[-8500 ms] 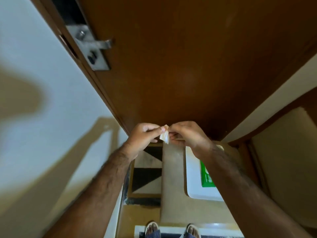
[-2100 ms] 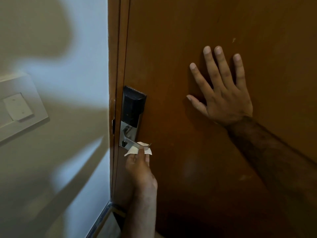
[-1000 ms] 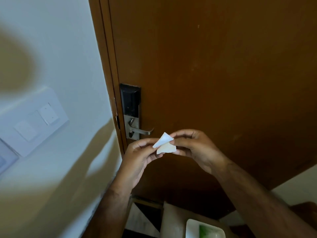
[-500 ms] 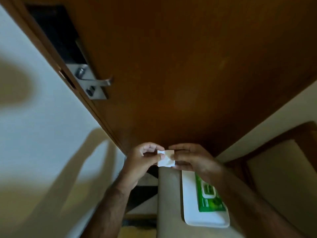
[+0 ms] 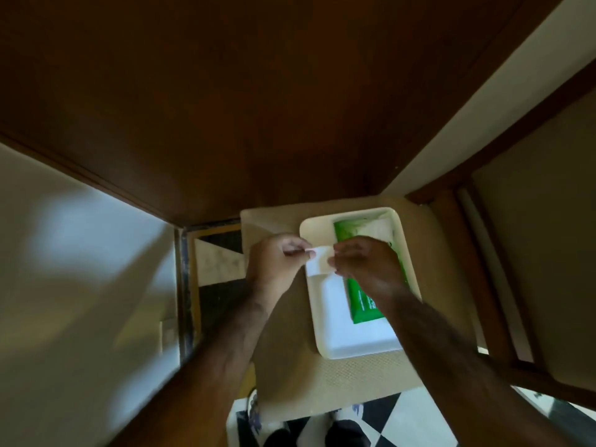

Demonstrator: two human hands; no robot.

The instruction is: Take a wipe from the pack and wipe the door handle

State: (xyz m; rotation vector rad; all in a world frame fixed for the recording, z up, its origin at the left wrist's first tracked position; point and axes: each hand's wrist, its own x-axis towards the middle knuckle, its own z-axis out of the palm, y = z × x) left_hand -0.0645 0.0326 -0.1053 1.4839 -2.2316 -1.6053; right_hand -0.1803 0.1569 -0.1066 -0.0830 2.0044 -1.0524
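A small folded white wipe (image 5: 320, 262) is pinched between my left hand (image 5: 278, 262) and my right hand (image 5: 366, 265), just above the left edge of a white tray (image 5: 350, 341). The green wipe pack (image 5: 362, 309) lies in that tray, partly hidden under my right hand. The brown door (image 5: 258, 98) fills the top of the view. The door handle is out of view.
The tray rests on a beige stool or low table (image 5: 287, 356) in front of the door. A wooden chair frame (image 5: 477, 253) with a beige cushion stands at the right. A pale wall (image 5: 80, 269) is on the left. Black-and-white floor tiles (image 5: 396, 417) and my feet show below.
The view has tilted down from the door handle to the tray. Both hands have lowered with the wipe, from in front of the door to just over the tray.
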